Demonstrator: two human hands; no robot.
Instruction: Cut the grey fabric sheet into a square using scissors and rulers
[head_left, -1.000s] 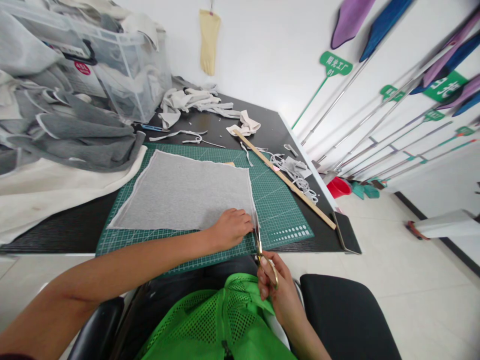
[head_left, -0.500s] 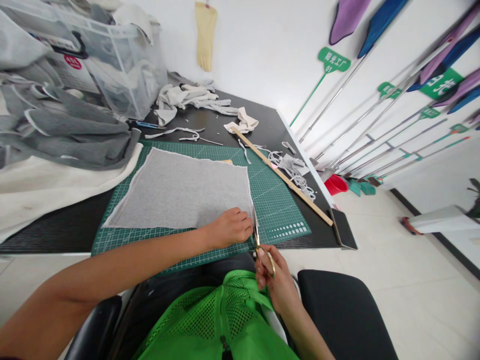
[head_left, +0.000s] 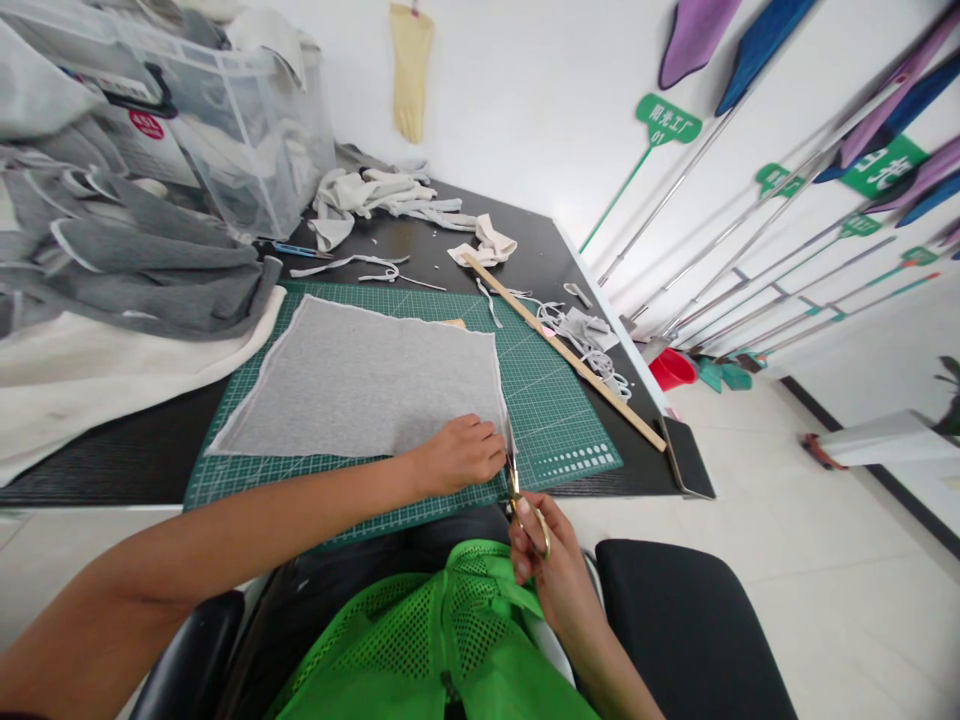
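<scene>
In the head view, the cloth (head_left: 375, 380) lay flat on the green mat (head_left: 559, 400), spreading forward and leftward from the left hand (head_left: 463, 453). That hand rested on the cloth's near right corner with its fingers curled; whether they pinched the edge or only pressed it could not be told. The right hand (head_left: 551, 550), just nearer the body, was closed around the handles of the scissors (head_left: 514, 482), whose blades pointed forward along the cloth's right edge, beside the left fingertips.

The cloth looked light, soft and limp, likely to wrinkle or slide if pushed and hardly fragile; its best hold seemed a flat press close to the edge, fingers clear of the blades. The scissors looked stiff, smooth and rather heavier, best gripped by their loops.
</scene>
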